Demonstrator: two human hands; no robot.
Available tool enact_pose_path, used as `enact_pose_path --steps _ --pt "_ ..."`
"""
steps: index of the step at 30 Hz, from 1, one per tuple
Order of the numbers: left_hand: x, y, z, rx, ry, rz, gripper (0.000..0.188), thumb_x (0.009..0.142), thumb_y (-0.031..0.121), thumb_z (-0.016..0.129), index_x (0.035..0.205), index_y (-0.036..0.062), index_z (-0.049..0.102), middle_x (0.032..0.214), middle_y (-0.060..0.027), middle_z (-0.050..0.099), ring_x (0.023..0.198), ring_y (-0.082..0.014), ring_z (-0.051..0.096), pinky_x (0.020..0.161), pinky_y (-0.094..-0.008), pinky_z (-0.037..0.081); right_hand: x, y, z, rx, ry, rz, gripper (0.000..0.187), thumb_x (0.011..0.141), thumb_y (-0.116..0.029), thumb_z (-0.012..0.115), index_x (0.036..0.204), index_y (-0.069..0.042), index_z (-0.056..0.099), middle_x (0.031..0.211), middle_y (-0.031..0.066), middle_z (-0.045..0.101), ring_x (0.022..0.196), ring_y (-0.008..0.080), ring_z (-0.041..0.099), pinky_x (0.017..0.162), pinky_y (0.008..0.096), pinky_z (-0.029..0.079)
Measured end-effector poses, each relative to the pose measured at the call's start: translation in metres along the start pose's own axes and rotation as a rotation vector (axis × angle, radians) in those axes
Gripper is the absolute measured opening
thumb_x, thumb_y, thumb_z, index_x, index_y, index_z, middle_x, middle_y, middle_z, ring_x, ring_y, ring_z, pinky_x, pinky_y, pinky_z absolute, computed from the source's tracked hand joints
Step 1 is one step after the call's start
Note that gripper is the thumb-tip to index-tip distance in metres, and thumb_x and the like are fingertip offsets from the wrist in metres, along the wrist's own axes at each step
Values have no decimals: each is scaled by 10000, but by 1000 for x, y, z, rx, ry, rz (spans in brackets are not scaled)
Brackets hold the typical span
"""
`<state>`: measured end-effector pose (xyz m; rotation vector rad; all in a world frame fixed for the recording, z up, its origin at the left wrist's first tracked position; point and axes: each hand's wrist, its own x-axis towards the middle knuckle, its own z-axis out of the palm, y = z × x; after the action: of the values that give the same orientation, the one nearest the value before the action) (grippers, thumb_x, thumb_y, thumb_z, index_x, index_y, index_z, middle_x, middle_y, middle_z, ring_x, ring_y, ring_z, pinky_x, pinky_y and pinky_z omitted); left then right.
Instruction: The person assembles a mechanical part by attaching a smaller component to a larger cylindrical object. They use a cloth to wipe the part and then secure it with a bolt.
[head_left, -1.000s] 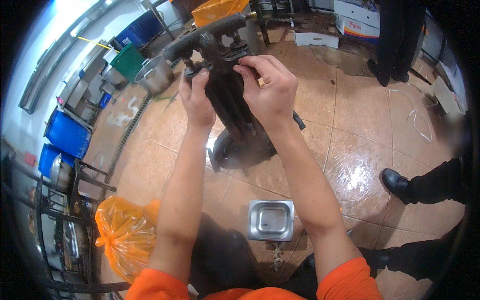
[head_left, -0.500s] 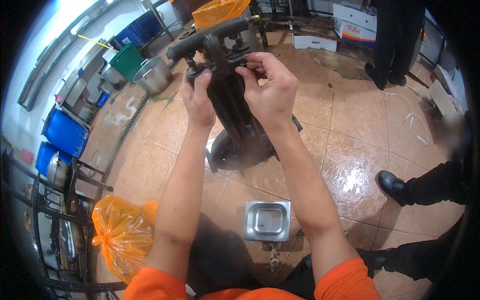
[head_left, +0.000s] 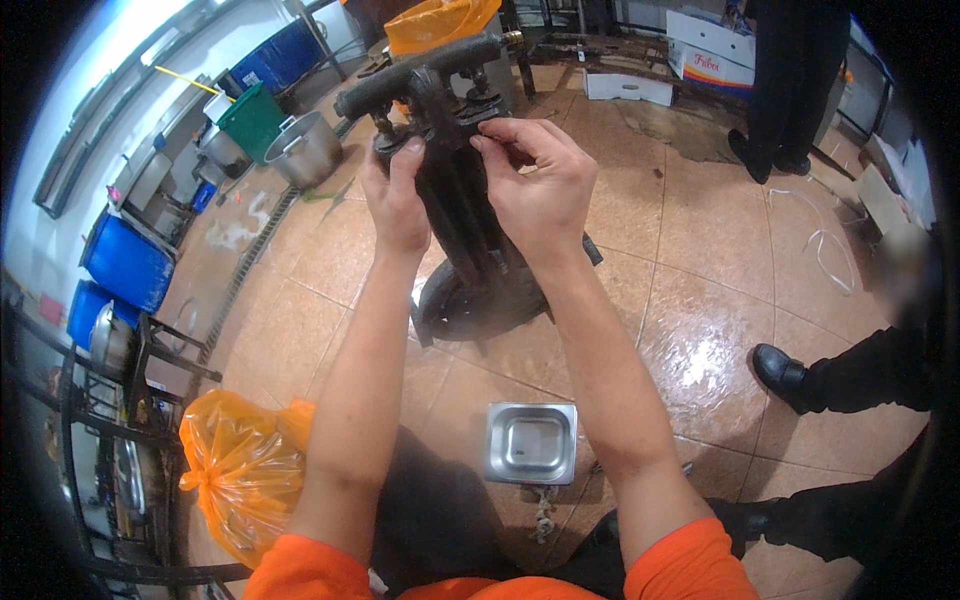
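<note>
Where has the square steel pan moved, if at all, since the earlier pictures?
No: the steel pan keeps its place against the floor tiles.

Take the metal fixture (head_left: 462, 185) as your reference: it is black, grading to dark brown. Nearer you than the fixture, the tray (head_left: 542, 440) is silver-grey and your sleeves (head_left: 305, 568) are plain bright orange. To its left and nearer you, the bag (head_left: 245, 470) is translucent orange. Farther left of it, the tub (head_left: 130, 260) is blue; beyond it to the left, the bin (head_left: 252, 122) is green. Around it, the floor (head_left: 620, 225) is tan tile, patterned with thin lines.
</note>
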<state>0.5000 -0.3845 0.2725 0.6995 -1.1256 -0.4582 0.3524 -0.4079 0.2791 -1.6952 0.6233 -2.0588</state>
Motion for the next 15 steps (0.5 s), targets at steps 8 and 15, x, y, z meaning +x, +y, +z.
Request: enact_pose_path --steps 8,15 --pt "1 -2 -4 26 7 11 286 916 121 525 1173 -6 536 1050 -96 647 956 -197 647 876 -329 528 -3 -16 2 90 49 163 88 785 -5 745 867 21 728 837 103 721 744 151 702 663 238 546" --pt "0 0 -1 27 -3 1 294 912 130 531 1173 -5 539 1060 -97 648 960 -195 647 875 -327 528 -1 -10 2 86 75 46 85 779 -15 737 818 32 676 736 141 679 620 202 675 566 298 511"
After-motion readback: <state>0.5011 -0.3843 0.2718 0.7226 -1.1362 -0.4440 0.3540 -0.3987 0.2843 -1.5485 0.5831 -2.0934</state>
